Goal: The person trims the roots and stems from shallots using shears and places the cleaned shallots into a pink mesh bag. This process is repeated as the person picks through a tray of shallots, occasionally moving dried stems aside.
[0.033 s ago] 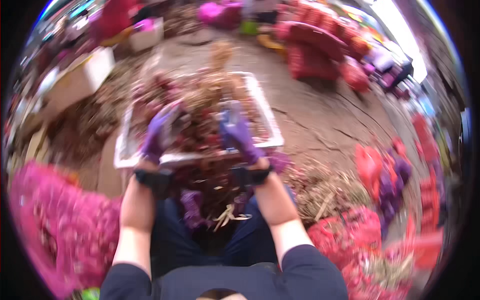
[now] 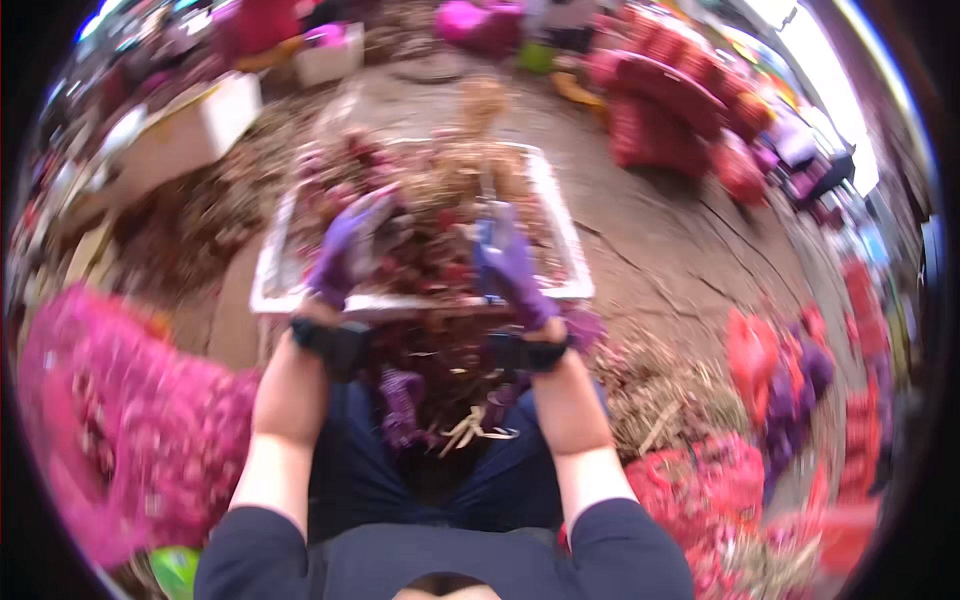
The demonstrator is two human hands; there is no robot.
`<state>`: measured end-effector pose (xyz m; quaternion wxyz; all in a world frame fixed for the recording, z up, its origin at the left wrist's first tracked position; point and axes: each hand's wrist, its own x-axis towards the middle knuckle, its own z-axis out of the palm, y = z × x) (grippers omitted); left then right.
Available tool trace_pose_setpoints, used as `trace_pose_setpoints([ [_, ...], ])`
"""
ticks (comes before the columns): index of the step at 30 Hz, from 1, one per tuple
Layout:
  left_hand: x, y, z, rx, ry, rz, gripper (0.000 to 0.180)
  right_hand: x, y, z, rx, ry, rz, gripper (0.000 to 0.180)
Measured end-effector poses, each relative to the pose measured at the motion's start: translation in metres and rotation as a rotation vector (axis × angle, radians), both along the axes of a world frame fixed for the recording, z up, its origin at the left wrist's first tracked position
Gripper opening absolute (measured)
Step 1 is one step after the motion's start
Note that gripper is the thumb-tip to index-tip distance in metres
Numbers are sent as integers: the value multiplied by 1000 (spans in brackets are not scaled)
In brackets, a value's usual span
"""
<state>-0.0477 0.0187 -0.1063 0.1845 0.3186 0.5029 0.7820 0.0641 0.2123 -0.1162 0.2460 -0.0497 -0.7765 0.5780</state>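
Note:
Over a white foam box (image 2: 258, 283) heaped with small red onion-like bulbs (image 2: 350, 165) and dry tan stems (image 2: 455, 170), both my hands work in purple gloves. My left hand (image 2: 350, 243) is at the box's left side, against the bulbs; motion smears its fingers and hides anything between them. My right hand (image 2: 510, 262) is closed round a blue-handled tool (image 2: 484, 255), with a thin metal part pointing away from me into the stems. Blur hides the tool's exact kind.
A pink net sack (image 2: 140, 430) of bulbs stands at my left. Red net sacks (image 2: 700, 480) and dry stalks (image 2: 670, 385) lie at my right. Farther off are a foam box (image 2: 195, 125) on its side, a red stool-like shape (image 2: 655, 110) and cracked ground (image 2: 660, 230).
The view has swung slightly, so the whole scene sits farther right. Relative to the box, my hands have hardly moved, and the blue-handled tool stays in my right hand.

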Motion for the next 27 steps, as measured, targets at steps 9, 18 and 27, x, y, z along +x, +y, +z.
trace_pose_setpoints([
  [9,-25,-16,-13,113,-397,-100,28,14,-41,22,446,-348,50,51],
  [18,-4,-11,9,-254,-42,-56,31,12,-39,15,350,-271,47,48],
  [27,-4,-7,5,-205,-99,-165,32,3,-28,-10,498,-176,-21,32],
])
